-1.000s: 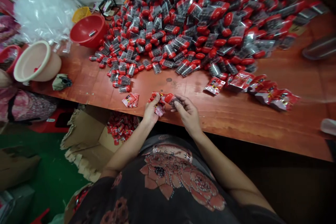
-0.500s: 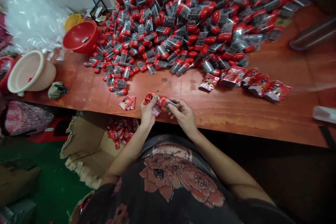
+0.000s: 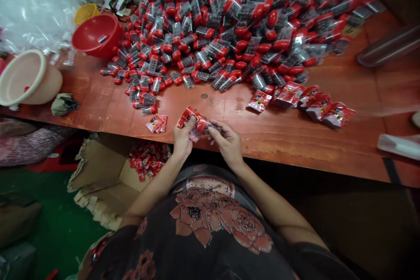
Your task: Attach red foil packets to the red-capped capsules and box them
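Note:
Over the table's front edge, my left hand (image 3: 182, 140) is closed on a small red printed packet (image 3: 186, 115), thumb on top. My right hand (image 3: 229, 143) pinches the clear end of a red-capped tube with dark contents (image 3: 203, 126). The tube's red end is at the packet, and my fingers hide where they meet. A few flat red packets (image 3: 156, 123) lie left of my left hand. Beyond both hands rises a big heap of similar red-capped tubes (image 3: 187, 48). Several filled-looking red packets (image 3: 288, 94) stand in a row to the right.
On the left stand a red bowl (image 3: 113, 37), a cream tub (image 3: 41, 63) and a yellow basket (image 3: 85, 12). A torn cardboard box (image 3: 98, 157) holding red packets sits below the table edge. Clear plastic tubing (image 3: 390, 43) lies at the right.
The tube's red end has shifted slightly left, closer against the packet. Both hands keep their grips. The whole view has moved a little, with the surroundings shifting left.

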Motion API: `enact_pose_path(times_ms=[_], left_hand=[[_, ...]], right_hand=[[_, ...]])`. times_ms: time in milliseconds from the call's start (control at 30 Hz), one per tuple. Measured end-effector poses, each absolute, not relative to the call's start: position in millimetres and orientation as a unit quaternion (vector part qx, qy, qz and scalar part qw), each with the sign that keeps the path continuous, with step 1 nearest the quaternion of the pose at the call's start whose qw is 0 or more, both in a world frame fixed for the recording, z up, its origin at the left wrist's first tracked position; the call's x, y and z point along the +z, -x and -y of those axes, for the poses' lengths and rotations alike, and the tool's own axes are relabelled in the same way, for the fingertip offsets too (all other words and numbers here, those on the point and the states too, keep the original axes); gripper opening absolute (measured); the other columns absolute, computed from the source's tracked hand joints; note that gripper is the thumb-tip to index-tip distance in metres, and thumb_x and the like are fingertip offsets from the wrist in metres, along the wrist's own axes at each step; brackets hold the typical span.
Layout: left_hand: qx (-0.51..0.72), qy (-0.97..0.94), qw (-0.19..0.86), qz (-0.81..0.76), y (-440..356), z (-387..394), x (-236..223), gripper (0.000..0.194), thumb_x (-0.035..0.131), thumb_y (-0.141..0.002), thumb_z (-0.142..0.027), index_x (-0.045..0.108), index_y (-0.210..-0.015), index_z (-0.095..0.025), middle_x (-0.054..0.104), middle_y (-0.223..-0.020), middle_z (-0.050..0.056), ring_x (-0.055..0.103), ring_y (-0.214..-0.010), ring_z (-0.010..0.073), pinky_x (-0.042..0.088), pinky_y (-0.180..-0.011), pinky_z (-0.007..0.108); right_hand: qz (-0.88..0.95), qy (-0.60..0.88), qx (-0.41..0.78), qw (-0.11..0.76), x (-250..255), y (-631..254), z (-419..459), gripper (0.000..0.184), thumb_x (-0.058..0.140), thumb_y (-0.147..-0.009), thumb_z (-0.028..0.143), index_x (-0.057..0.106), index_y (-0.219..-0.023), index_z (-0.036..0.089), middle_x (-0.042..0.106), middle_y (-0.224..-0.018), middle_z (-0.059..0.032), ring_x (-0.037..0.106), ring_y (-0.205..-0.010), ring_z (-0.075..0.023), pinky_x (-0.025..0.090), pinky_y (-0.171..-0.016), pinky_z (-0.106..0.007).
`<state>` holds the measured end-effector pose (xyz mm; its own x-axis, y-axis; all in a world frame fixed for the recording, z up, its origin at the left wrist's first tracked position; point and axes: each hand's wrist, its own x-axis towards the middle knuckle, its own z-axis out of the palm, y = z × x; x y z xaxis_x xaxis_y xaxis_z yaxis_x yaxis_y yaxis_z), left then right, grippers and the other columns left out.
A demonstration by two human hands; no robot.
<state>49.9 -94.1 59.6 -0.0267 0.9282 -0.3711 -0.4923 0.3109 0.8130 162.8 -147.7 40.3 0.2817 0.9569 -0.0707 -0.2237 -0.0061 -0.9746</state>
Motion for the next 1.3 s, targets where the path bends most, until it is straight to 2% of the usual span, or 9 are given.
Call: enact_pose_path(times_ms=[200,400,600,800,900,1000,1100,1200,1300], left_hand=[[0.506,-0.243,0.671,-0.484,-51,103,63,0.036,0.087,-0.053,-0.027,0.065,-0.080,-0.018,0.071,-0.073,0.000,0.066,-0.059,0.0134,0.053,-0.060,0.024],[0.514,-0.257,0.660,-0.485,-54,111,67,0.026,0.083,-0.059,-0.023,0.069,-0.080,-0.017,0.073,-0.079,0.002,0.068,-0.066,0.0142,0.055,-0.064,0.025],[0.509,-0.255,0.668,-0.480,-54,108,71,0.027,0.083,-0.059,-0.021,0.070,-0.082,-0.016,0.073,-0.081,0.003,0.069,-0.067,0.0154,0.056,-0.068,0.028],[0.540,-0.243,0.651,-0.475,-68,122,62,0.032,0.085,-0.057,-0.021,0.068,-0.084,-0.016,0.073,-0.083,0.002,0.069,-0.071,0.0152,0.055,-0.075,0.030],[0.534,-0.228,0.658,-0.479,-70,124,62,0.035,0.087,-0.053,-0.022,0.068,-0.081,-0.015,0.073,-0.080,0.002,0.070,-0.070,0.0161,0.055,-0.072,0.029],[0.534,-0.212,0.662,-0.480,-62,116,66,0.036,0.088,-0.053,-0.026,0.068,-0.082,-0.015,0.073,-0.078,0.003,0.070,-0.069,0.0164,0.056,-0.068,0.028],[0.533,-0.200,0.662,-0.487,-52,107,70,0.035,0.086,-0.057,-0.030,0.066,-0.083,-0.018,0.071,-0.073,0.000,0.068,-0.064,0.0134,0.055,-0.060,0.024],[0.500,-0.206,0.681,-0.494,-46,106,73,0.035,0.086,-0.058,-0.032,0.063,-0.080,-0.019,0.066,-0.064,-0.003,0.061,-0.051,0.0086,0.050,-0.050,0.019],[0.486,-0.228,0.688,-0.488,-47,108,74,0.042,0.088,-0.052,-0.027,0.061,-0.082,-0.018,0.064,-0.064,-0.005,0.056,-0.047,0.0061,0.046,-0.046,0.017]], right_hand=[[0.345,0.539,0.439,0.630,36,-158,151,0.028,0.064,-0.084,0.035,0.068,-0.111,0.029,0.061,-0.100,-0.0020,0.060,-0.076,-0.0123,0.057,-0.057,-0.026],[0.338,0.561,0.407,0.637,28,-150,154,0.029,0.059,-0.088,0.033,0.065,-0.116,0.031,0.063,-0.110,-0.0041,0.062,-0.099,-0.0180,0.059,-0.079,-0.035],[0.341,0.566,0.398,0.636,29,-148,154,0.031,0.057,-0.089,0.033,0.064,-0.119,0.032,0.063,-0.112,-0.0041,0.063,-0.102,-0.0183,0.057,-0.088,-0.040],[0.380,0.599,0.276,0.649,35,-154,148,0.026,0.059,-0.088,0.033,0.068,-0.112,0.031,0.065,-0.106,-0.0044,0.061,-0.105,-0.0197,0.051,-0.099,-0.044],[0.367,0.593,0.298,0.652,38,-159,147,0.027,0.059,-0.087,0.036,0.068,-0.112,0.031,0.063,-0.108,-0.0046,0.062,-0.102,-0.0200,0.054,-0.094,-0.043],[0.319,0.577,0.365,0.658,41,-161,149,0.031,0.059,-0.087,0.039,0.066,-0.116,0.031,0.061,-0.108,-0.0043,0.063,-0.084,-0.0166,0.059,-0.078,-0.039],[0.290,0.570,0.400,0.657,39,-161,150,0.034,0.059,-0.086,0.041,0.065,-0.118,0.031,0.062,-0.104,-0.0041,0.061,-0.070,-0.0131,0.058,-0.066,-0.035],[0.284,0.561,0.412,0.660,35,-160,150,0.034,0.059,-0.086,0.040,0.065,-0.118,0.030,0.063,-0.102,-0.0040,0.059,-0.066,-0.0116,0.055,-0.060,-0.031],[0.294,0.561,0.411,0.656,31,-160,151,0.034,0.058,-0.086,0.039,0.064,-0.118,0.030,0.063,-0.101,-0.0033,0.059,-0.067,-0.0110,0.054,-0.060,-0.029]])
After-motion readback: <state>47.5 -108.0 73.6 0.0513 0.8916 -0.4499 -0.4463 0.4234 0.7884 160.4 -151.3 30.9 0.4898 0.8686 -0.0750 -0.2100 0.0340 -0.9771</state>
